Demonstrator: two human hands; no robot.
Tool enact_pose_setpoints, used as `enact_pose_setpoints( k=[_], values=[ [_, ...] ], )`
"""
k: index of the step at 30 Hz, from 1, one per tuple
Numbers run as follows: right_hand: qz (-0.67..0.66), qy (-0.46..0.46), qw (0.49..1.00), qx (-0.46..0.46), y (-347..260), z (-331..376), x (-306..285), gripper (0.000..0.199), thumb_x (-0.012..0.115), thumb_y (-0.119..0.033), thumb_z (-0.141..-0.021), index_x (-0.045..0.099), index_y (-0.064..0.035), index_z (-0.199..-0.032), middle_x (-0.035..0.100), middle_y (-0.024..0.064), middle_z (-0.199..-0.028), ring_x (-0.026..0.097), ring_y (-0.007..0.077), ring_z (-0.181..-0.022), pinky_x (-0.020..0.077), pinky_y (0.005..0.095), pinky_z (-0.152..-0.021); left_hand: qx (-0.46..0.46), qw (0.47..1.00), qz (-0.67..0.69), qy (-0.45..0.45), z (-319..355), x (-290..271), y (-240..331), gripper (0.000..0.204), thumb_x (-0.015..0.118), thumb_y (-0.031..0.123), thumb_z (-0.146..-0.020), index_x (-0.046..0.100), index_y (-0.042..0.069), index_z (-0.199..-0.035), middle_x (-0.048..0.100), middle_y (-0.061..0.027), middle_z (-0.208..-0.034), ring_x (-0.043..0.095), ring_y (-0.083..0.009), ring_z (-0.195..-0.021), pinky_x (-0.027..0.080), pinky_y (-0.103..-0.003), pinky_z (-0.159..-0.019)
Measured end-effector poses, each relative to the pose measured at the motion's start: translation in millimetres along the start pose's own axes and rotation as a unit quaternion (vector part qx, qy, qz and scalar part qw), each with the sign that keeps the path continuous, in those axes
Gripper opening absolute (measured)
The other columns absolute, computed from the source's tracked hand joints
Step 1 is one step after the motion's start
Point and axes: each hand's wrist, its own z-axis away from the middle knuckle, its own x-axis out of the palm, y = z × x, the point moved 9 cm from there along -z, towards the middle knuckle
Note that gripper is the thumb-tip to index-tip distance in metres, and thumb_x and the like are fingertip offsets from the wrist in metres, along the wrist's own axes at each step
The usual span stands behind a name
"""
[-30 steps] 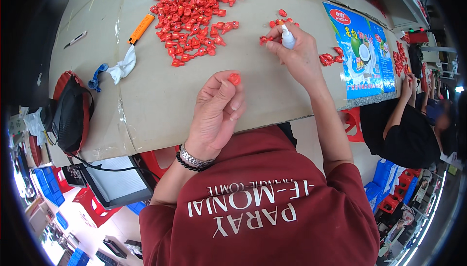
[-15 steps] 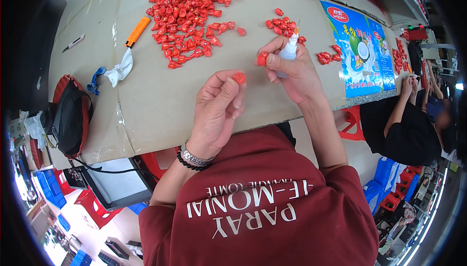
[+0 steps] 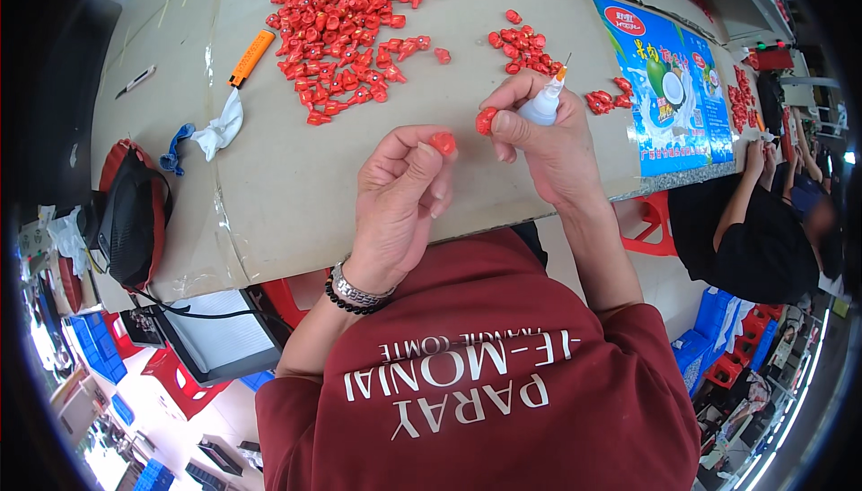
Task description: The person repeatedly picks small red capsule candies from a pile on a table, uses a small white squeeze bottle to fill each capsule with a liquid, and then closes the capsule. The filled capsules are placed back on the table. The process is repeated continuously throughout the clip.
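My left hand (image 3: 393,199) pinches a small red plastic part (image 3: 443,143) between thumb and fingertips, above the table's near half. Just to its right, my right hand (image 3: 564,159) pinches another red plastic part (image 3: 486,120) between thumb and forefinger. The same hand also grips a small translucent needle-tip bottle (image 3: 541,106), its orange-based needle slanting up and away to the right. A gap separates the two red parts. Beyond my hands lies a big heap of similar red parts (image 3: 328,29), and a smaller cluster (image 3: 521,47) sits past the bottle.
On the left of the table (image 3: 296,213) are an orange-handled cutter (image 3: 252,58), a white cloth (image 3: 221,129), a blue band (image 3: 177,150), a pen-like tool (image 3: 136,82) and a black-and-red bag-like object (image 3: 133,213). A blue printed sheet (image 3: 669,100) lies right. Another person (image 3: 745,231) sits further right.
My right hand has turned slightly, tilting the bottle and its needle further to the right. My left hand has stayed nearly still with its red part.
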Motion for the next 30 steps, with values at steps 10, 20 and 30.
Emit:
enact_pose_setpoints(
  k=[10,20,30],
  values=[
    [0.088,0.009,0.995,-0.046,-17.0,9.0,6.7,0.012,0.07,-0.001,-0.078,0.063,-0.0009,-0.088,0.062,0.0038,-0.076,0.055,0.0084,-0.058,0.0435,0.0198,-0.05,0.006,1.0,-0.027,0.009,-0.6,0.4,2.1,0.021,0.056,0.02,-0.095,0.059,0.003,-0.106,0.059,-0.0019,-0.088,0.045,-0.0065,-0.062,0.035,-0.021,-0.051],
    [0.155,-0.025,0.971,-0.181,-23.2,9.3,4.7,0.015,0.066,0.01,-0.075,0.063,-0.0006,-0.084,0.064,0.0084,-0.086,0.061,0.0119,-0.073,0.0499,0.0259,-0.059,-0.015,0.999,0.033,0.008,-1.6,0.0,-0.4,0.02,0.056,0.022,-0.095,0.059,0.004,-0.104,0.061,-0.0019,-0.089,0.045,-0.0054,-0.061,0.035,-0.02,-0.051],
    [0.62,-0.059,0.723,-0.3,-2.5,21.3,22.6,0.018,0.067,0.005,-0.064,0.061,-0.0028,-0.079,0.06,0.0067,-0.082,0.06,0.0228,-0.073,0.049,0.0329,-0.061,0.022,0.995,0.063,0.069,-2.2,-21.3,13.6,0.024,0.053,0.024,-0.096,0.058,0.003,-0.107,0.061,-0.0045,-0.091,0.044,-0.008,-0.064,0.035,-0.02,-0.05]
  ],
)
